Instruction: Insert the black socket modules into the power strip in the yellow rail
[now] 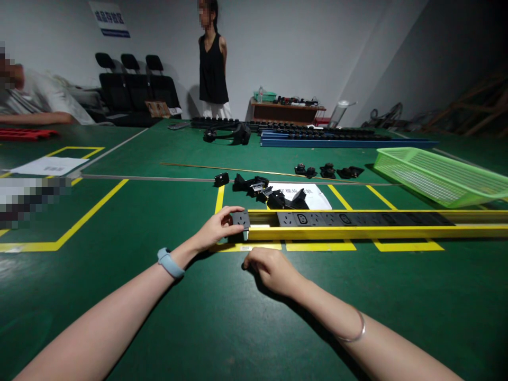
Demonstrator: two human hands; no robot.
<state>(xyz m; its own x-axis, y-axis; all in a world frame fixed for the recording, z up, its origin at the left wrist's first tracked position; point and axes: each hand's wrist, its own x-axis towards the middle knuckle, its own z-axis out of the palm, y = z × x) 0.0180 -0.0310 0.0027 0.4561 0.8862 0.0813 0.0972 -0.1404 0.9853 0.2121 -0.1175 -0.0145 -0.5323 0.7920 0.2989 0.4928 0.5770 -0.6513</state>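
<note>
My left hand (pixel 219 228) pinches a black socket module (pixel 240 218) at the left end of a long yellow rail (pixel 317 233). The module's face, with slanted pin slots, points up, and its right side meets the rail's open end. A row of black socket modules (pixel 329 218) sits inside the rail, with a gap between them and the held one. My right hand (pixel 273 269) rests on the green table in front of the rail, its fingers curled in; whether anything is inside them is hidden.
Loose black modules (pixel 278 198) lie behind the rail, partly on a white paper sheet (pixel 317 198). A green basket (pixel 440 177) stands at the right. Blue rails (pixel 317 140) and a black headset (pixel 234 133) are farther back. One person (pixel 213 69) stands behind the table; another sits at left.
</note>
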